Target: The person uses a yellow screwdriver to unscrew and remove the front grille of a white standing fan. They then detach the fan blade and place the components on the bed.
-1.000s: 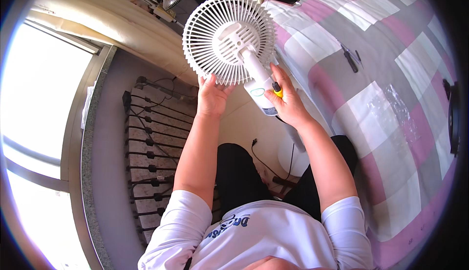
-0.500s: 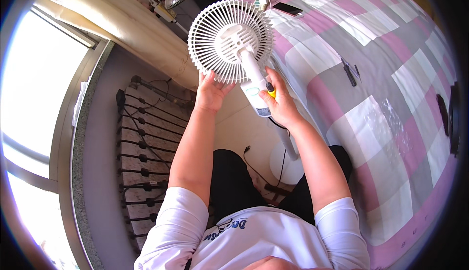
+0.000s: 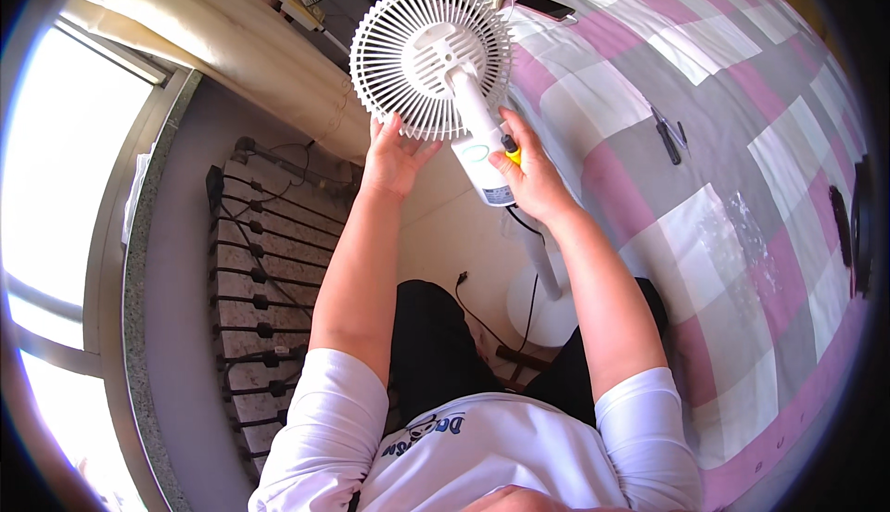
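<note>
A white standing fan (image 3: pixel 480 167) rises in front of me, its round slatted grille (image 3: pixel 385 95) tilted up at the top. My left hand (image 3: pixel 397 160) grips the grille's lower rim, thumb and fingertips against the slats. My right hand (image 3: pixel 530 167) is closed at the right side of the fan's upper body, below the grille. In that hand is a small tool with a yellow and black handle (image 3: pixel 512 150), probably a screwdriver; its far end is hidden. Below, the fan's pole meets a round white base (image 3: pixel 528 313) on the floor between my legs.
To the right is a bed with a pink, grey and white checked cover (image 3: pixel 640 178). On it lie a phone (image 3: pixel 545 7), a dark-handled tool (image 3: pixel 667 144) and clear plastic (image 3: pixel 749 239). A black-barred rack (image 3: pixel 269 299) stands left, below the window. A cord with a plug (image 3: pixel 462 280) trails across the floor.
The fan head and both hands sit slightly higher and farther left in the picture, and the whole view has shifted a little. Both hands keep their holds.
</note>
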`<control>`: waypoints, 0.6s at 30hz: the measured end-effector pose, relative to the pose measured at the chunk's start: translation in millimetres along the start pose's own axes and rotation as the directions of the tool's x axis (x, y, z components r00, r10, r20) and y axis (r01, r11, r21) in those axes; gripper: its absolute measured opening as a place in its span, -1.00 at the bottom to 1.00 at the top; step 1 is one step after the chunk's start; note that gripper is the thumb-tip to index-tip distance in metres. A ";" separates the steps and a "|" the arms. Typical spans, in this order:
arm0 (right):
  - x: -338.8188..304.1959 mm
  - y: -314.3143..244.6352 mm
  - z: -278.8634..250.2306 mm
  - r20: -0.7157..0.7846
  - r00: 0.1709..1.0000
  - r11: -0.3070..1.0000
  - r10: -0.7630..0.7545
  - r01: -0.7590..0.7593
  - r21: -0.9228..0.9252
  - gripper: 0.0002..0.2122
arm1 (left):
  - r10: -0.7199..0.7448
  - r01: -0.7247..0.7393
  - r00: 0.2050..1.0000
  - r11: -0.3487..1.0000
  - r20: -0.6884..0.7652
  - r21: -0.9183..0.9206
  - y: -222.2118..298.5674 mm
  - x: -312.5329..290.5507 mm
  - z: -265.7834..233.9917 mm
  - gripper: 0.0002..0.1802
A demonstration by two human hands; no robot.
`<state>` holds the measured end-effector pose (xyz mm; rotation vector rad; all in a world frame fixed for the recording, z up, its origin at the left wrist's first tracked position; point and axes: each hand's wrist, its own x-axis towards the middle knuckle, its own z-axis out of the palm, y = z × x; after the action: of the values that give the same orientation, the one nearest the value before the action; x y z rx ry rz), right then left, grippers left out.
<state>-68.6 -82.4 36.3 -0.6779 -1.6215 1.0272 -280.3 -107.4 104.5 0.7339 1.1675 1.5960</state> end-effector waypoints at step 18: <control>16.6 17.3 -35.4 0.120 0.982 0.967 0.145 -0.166 0.195 -0.40 | 0.041 -0.039 0.999 0.998 -0.036 0.046 -4.0 -4.1 35.3 -0.07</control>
<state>-40.7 -50.3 31.7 -0.6279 -1.5428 1.3440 -246.7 -99.2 113.6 0.7647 1.2257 1.6269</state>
